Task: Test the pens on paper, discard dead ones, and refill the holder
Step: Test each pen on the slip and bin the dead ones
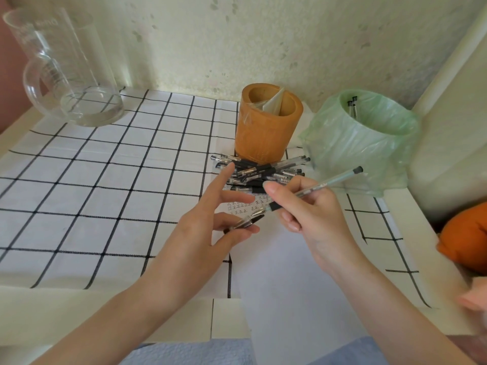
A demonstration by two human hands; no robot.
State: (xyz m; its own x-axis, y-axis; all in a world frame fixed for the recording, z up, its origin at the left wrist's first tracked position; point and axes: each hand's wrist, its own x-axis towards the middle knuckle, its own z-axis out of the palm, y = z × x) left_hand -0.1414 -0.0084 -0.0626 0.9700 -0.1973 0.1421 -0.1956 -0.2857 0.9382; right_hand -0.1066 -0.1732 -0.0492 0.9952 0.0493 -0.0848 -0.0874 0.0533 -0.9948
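While my right hand (311,214) pinches an uncapped gel pen (313,192) over the test paper (279,270), my left hand (210,214) pins that pen's cap (243,223) between thumb and lower fingers, its index finger stretched toward the pen pile (261,172). I judge this the testing step: rows of marks already sit on the sheet's top. The pen's long axis runs diagonally, tip low and left near the cap, plugged end high and right toward the green-lined bin (363,143), where two discarded pens stand. Next I'd need either tip to paper or cap back on; then the bamboo holder (266,127) or bin. On the checked tabletop (92,180), the holder holds no pens.
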